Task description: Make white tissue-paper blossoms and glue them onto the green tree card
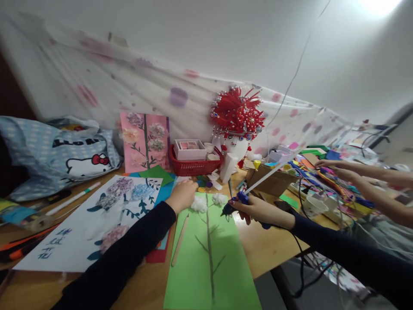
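Observation:
A green sheet point(226, 258) with a drawn dark branch lies at the front middle of the table. Two white cotton puffs sit near its top, one point(199, 204) at the left, the other point(220, 199) at the right. My left hand point(182, 196) rests by the left puff, its fingers curled; what they may hold is hidden. In my right hand point(254, 209) is a dark blue glue gun point(240, 202), a long white glue stick point(271, 173) rising from it, its nozzle above the sheet's right edge. A pencil point(180, 241) lies on the sheet's left side.
White flower artwork point(74, 232) lies at left, with a patterned bag point(87, 155) behind. Pink artwork point(132, 146), a red basket point(196, 167) and a red headdress point(238, 110) stand at the back. Cables hang at right; another person's hands point(342, 170) are over craft supplies.

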{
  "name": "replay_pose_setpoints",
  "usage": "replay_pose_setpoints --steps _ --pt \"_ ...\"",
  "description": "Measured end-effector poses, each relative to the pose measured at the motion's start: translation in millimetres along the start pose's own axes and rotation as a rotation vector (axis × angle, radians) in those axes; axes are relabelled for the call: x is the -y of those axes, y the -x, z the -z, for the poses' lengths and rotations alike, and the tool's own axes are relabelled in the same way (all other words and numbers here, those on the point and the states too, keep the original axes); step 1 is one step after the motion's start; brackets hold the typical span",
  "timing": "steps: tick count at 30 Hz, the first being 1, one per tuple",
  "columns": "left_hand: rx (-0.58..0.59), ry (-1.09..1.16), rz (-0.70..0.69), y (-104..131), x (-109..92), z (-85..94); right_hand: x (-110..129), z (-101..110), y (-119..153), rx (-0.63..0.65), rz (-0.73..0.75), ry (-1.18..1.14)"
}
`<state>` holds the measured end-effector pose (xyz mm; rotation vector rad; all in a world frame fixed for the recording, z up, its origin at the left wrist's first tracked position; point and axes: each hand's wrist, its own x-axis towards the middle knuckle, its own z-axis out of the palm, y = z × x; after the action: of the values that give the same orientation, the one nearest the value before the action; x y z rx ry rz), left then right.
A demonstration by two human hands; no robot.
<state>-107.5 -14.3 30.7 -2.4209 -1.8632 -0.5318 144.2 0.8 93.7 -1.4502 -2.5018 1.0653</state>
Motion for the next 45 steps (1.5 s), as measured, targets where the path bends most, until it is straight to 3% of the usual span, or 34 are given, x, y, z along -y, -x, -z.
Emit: replay_pose_setpoints --steps 3,9,23,32,38,45 --pt "0.035 -0.170 0.092 -4 14 -12.7 1 -2 0 0.013 -0.026 0.034" --pt "0.082 -0.218 0.059 -3 19 -21.3 -2 -7 -4 0.054 -0.061 0.093" --pt "0.067 -0.231 0.033 2 11 -26.3 -2 -9 0 0.040 -0.034 0.148" --pt "0.081 -0.215 0.018 4 16 -28.7 -1 -8 5 0.024 -0.057 0.146" --pt "0.076 -0.208 0.028 4 17 -31.9 0 -8 6 0.025 0.011 0.158" --pt "0.074 -0.193 0.029 4 18 -31.2 9 -10 7 -0.008 -0.079 0.242"
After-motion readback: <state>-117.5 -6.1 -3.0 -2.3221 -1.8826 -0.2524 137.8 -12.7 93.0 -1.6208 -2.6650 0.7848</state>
